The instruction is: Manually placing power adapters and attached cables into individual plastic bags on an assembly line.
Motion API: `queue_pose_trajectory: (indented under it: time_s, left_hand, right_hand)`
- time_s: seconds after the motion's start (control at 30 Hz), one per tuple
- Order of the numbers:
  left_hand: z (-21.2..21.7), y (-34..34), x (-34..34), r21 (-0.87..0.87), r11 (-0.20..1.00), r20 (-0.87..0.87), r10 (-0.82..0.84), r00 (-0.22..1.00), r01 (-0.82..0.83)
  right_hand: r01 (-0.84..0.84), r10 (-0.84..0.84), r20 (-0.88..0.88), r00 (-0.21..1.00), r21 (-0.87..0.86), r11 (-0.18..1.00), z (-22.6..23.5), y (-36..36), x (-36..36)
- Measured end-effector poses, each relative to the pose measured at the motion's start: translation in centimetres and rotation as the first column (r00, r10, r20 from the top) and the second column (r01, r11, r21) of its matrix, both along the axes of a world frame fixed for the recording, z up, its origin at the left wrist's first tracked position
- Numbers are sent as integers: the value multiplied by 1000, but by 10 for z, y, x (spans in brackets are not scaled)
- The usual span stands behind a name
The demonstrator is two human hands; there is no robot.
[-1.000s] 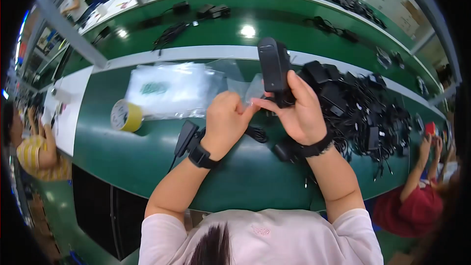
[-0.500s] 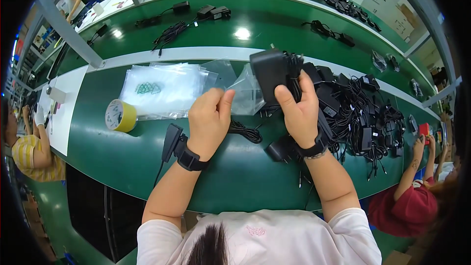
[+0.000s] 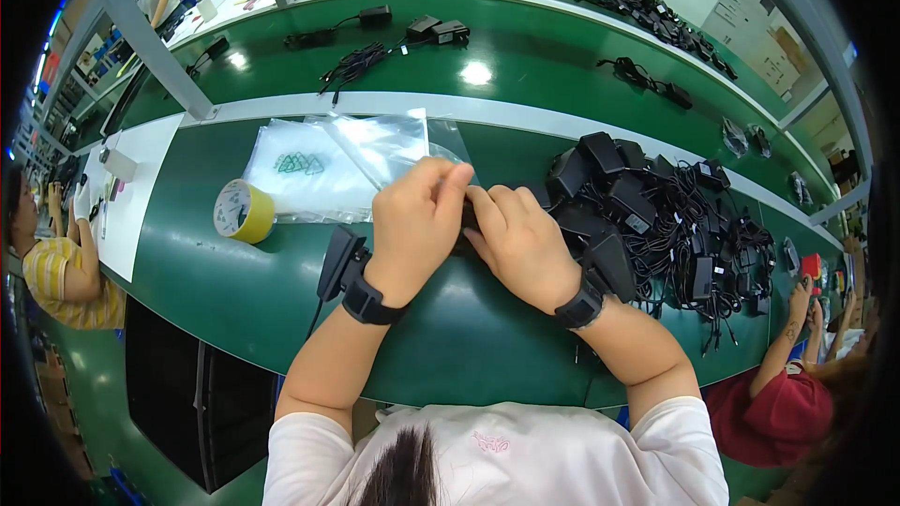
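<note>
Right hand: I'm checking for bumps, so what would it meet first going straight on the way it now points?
Most likely the left hand, whose thumb side lies just ahead of the right hand. Depth is unclear, so they may already touch. Plastic bags lie beyond.

Left forearm [image 3: 333, 356] and right forearm [image 3: 642, 342] slant inward across the tabletop's [image 3: 497, 365] near edge! Left hand [image 3: 417, 225] tightly curled, thumb tipped up and rightward; right hand [image 3: 525, 248] close beside it, knuckles up, fingers bent leftward, thumb tucked below.
</note>
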State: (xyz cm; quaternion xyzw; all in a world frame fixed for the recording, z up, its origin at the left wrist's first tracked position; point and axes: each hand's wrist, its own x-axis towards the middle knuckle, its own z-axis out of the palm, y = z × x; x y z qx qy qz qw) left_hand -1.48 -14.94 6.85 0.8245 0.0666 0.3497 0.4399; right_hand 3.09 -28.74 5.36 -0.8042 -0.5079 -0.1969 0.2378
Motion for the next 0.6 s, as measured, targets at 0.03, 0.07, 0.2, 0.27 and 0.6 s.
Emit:
queue_pose_trajectory:
  time_s: [0.03, 0.07, 0.2, 0.27, 0.6]
  left_hand:
    - [-2, 0, -1, 73, 997, 101, -7, 995, -1]
    - [-2, 1, -2, 78, 997, 104, -6, 995, -2]
    - [-7, 15, 0, 42, 999, 58, 12, 998, -14]
    - [-6, 29, 1, -196, 981, 6, -10, 1000, 12]
    - [6, 22, -6, -423, 887, 18, -197, 980, 186]
  right_hand:
    - [12, -11, 38, 999, -33, 999, -1, 2, 2]
    - [12, -10, 40, 999, -28, 1000, 0, 3, 2]
    - [-43, 45, 45, 998, -41, 998, 3, -1, 3]
    - [-85, 83, 70, 994, 24, 996, 7, -6, 4]
    - [-92, 110, -109, 988, 158, 983, 10, -4, 11]
